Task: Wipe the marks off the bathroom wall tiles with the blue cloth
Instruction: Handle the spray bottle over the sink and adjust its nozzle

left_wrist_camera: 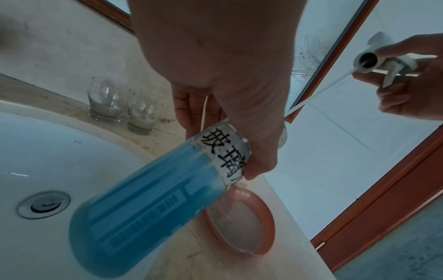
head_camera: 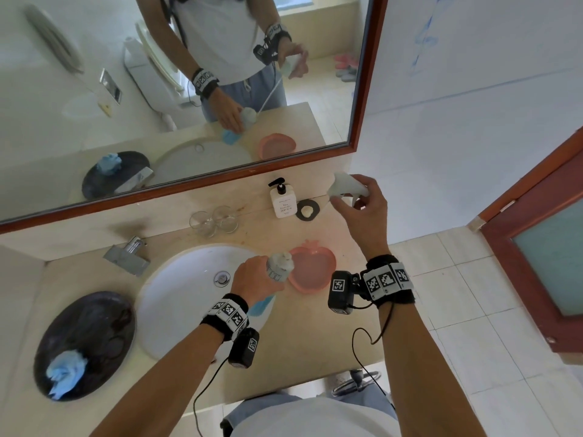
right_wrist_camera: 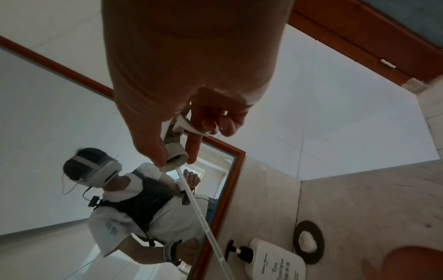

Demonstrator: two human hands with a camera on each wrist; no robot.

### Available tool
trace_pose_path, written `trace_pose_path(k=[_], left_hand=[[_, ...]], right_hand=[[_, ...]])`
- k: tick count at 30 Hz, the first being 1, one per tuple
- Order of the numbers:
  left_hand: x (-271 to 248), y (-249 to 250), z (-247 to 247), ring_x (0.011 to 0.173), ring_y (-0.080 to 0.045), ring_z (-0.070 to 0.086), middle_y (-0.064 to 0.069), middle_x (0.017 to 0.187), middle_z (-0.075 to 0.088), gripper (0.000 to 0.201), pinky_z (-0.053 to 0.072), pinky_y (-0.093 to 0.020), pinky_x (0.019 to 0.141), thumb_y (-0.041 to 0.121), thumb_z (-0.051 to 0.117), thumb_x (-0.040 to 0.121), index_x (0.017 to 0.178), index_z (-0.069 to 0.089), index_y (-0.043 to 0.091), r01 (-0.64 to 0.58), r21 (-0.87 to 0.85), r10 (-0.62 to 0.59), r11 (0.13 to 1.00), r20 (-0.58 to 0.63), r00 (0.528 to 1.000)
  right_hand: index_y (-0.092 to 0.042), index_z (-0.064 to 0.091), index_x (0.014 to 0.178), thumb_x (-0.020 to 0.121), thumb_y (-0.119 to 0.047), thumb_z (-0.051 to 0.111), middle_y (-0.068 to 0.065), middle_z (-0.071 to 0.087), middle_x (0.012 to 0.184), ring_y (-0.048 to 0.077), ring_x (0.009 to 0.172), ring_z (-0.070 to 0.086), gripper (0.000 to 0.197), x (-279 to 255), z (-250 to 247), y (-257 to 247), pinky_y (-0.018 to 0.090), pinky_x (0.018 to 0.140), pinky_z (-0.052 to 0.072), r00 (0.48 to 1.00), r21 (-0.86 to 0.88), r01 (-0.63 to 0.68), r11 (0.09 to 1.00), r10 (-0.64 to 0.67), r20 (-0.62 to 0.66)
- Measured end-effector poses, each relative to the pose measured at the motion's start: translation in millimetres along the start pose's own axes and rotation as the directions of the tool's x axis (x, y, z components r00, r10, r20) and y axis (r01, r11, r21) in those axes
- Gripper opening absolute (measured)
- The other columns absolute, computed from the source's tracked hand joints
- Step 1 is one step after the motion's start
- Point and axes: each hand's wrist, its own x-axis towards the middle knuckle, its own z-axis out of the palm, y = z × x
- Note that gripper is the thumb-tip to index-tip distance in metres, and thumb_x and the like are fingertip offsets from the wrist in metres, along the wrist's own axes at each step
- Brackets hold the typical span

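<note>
The blue cloth [head_camera: 64, 372] lies crumpled on a dark oval plate [head_camera: 94, 320] at the counter's left, away from both hands. Faint blue marks [head_camera: 422, 39] streak the white wall tiles right of the mirror. My left hand [head_camera: 260, 279] grips a bottle of blue liquid [left_wrist_camera: 148, 199] near its neck, tilted over the sink edge beside a pink dish [head_camera: 312, 272]. My right hand [head_camera: 362, 209] is raised near the wall and holds the white spray head [head_camera: 345, 186], off the bottle, its thin dip tube [right_wrist_camera: 199, 214] hanging down toward the bottle.
Two glasses [head_camera: 214, 222], a white pump dispenser [head_camera: 283, 200] and a dark soap disc [head_camera: 307, 210] stand along the counter's back under the mirror. The faucet [head_camera: 127, 255] and white basin [head_camera: 183, 294] are to the left. A red-framed door [head_camera: 542, 247] is on the right.
</note>
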Motion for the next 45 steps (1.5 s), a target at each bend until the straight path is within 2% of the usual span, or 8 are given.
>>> trace_pose_path(k=[4,10,22,24,27,33,42,45], left_hand=[[-4.6,-3.3,-9.0,0.087,-0.017,0.067,0.004,0.093,0.069,0.047,0.062,-0.038,0.077,0.044,0.090,0.065,0.098,0.068,0.019,-0.003,-0.032,0.002,0.999,-0.038,0.999],[-12.6,-11.5,-19.4,0.086,-0.016,0.067,0.005,0.092,0.069,0.047,0.063,-0.038,0.077,0.049,0.089,0.065,0.096,0.068,0.021,0.009,-0.045,-0.012,0.999,-0.064,0.998],[-19.0,-26.3,-42.3,0.087,-0.011,0.068,0.012,0.091,0.069,0.051,0.064,-0.038,0.078,0.058,0.084,0.060,0.098,0.069,0.029,-0.010,-0.117,-0.007,0.993,-0.136,0.991],[-21.2,-24.4,-48.1,0.088,-0.012,0.067,0.011,0.093,0.069,0.049,0.063,-0.037,0.080,0.055,0.087,0.061,0.098,0.069,0.028,-0.018,-0.121,-0.001,0.992,-0.155,0.988],[-22.8,-20.3,-54.7,0.093,-0.014,0.068,0.007,0.100,0.071,0.050,0.062,-0.034,0.083,0.050,0.090,0.067,0.106,0.070,0.025,-0.046,-0.125,0.025,0.991,-0.172,0.985],[-25.8,-12.0,-64.6,0.090,-0.012,0.067,0.008,0.098,0.069,0.048,0.060,-0.029,0.081,0.050,0.089,0.071,0.107,0.069,0.025,-0.077,-0.126,0.049,0.989,-0.216,0.975],[-29.2,-8.4,-73.3,0.089,-0.011,0.068,0.008,0.100,0.070,0.052,0.062,-0.031,0.082,0.048,0.091,0.070,0.110,0.068,0.024,-0.094,-0.160,0.055,0.983,-0.237,0.970],[-30.2,-6.8,-74.7,0.089,-0.012,0.068,0.007,0.099,0.070,0.051,0.062,-0.032,0.082,0.048,0.091,0.070,0.109,0.069,0.024,-0.104,-0.142,0.069,0.984,-0.233,0.970]], right_hand=[[-0.025,0.062,0.122,0.081,-0.019,0.086,-0.008,0.064,0.107,0.005,0.074,0.052,0.048,-7.5,14.4,-7.5,0.019,0.069,0.047,0.998,-0.025,0.038,0.999,-0.037,0.049],[-0.023,0.062,0.124,0.082,-0.020,0.086,-0.010,0.064,0.108,0.006,0.083,0.054,0.049,-6.0,19.0,-30.7,0.019,0.070,0.048,0.995,0.038,0.095,0.995,-0.094,-0.012],[-0.017,0.062,0.124,0.081,-0.015,0.086,0.000,0.065,0.110,0.001,0.079,0.056,0.049,-25.8,53.3,-42.5,0.012,0.065,0.047,0.981,0.022,0.137,0.990,-0.139,0.138],[-0.020,0.062,0.124,0.080,-0.014,0.087,-0.006,0.065,0.110,0.004,0.081,0.058,0.050,-30.9,60.1,-39.8,0.017,0.069,0.051,0.973,0.019,0.134,0.991,-0.136,0.185],[-0.029,0.061,0.123,0.077,-0.017,0.088,-0.011,0.064,0.106,0.018,0.076,0.057,0.055,-39.8,70.8,-35.1,0.034,0.069,0.056,0.961,0.020,0.096,0.995,-0.098,0.260],[-0.031,0.056,0.134,0.075,-0.015,0.089,-0.002,0.063,0.112,0.005,0.065,0.048,0.069,-51.5,85.1,-20.2,0.018,0.064,0.048,0.913,-0.044,0.068,0.997,-0.044,0.406],[-0.037,0.049,0.145,0.077,-0.028,0.092,-0.001,0.064,0.108,0.003,0.072,0.053,0.081,-54.3,86.4,-14.6,0.019,0.070,0.051,0.878,-0.090,0.022,0.996,0.024,0.479],[-0.039,0.050,0.143,0.077,-0.029,0.091,0.003,0.067,0.111,0.013,0.083,0.059,0.078,-52.4,86.4,-17.2,0.022,0.075,0.055,0.867,-0.102,0.036,0.994,0.020,0.497]])
